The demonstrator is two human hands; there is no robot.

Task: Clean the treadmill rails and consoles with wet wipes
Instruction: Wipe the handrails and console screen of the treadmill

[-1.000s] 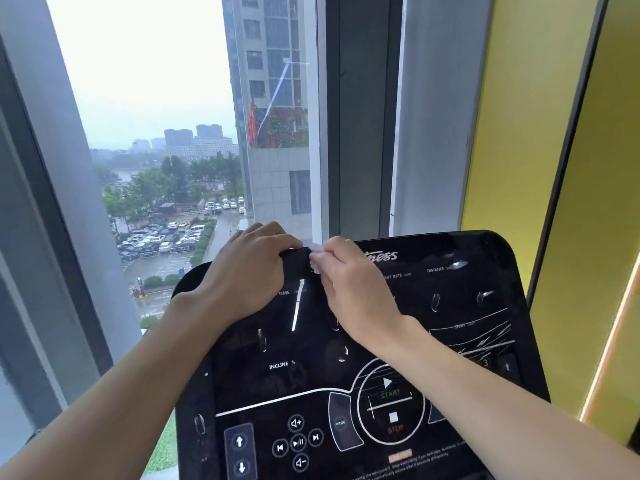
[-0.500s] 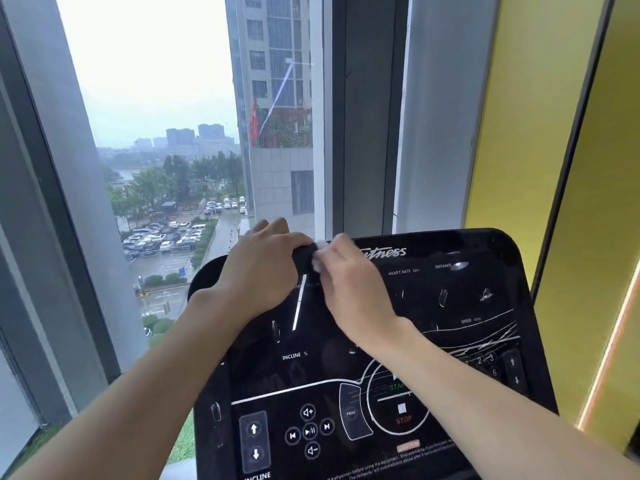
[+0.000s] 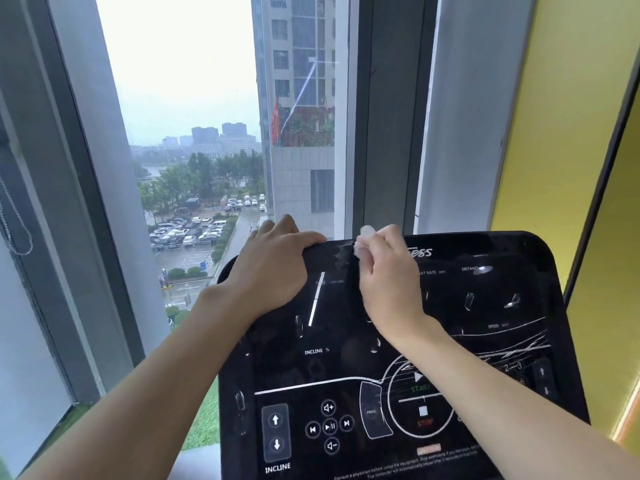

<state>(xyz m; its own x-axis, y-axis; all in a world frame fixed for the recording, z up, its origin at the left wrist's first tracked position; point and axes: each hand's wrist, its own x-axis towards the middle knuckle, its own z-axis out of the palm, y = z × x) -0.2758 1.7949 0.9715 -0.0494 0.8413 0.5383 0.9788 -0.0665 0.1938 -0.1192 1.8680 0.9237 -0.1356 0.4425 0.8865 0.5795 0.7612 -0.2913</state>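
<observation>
A window (image 3: 180, 81) overlooks a car park (image 3: 187, 230), beside a yellow wall (image 3: 561, 116); perhaps a blind cord (image 3: 15, 212) left.

The left hand (image 3: 273, 268) grips the black console's (image 3: 450, 341) far edge; just right, the right hand (image 3: 389, 275) pinches a white wipe (image 3: 363, 242) there.

- Beneath both grips: glossy black flat treadmill console (image 3: 346, 358).
- On its top edge: crumpled white wet wipe (image 3: 364, 241), pinched by the right grip (image 3: 391, 282).
- Just beside, the left grip (image 3: 273, 271) holds that edge.
</observation>
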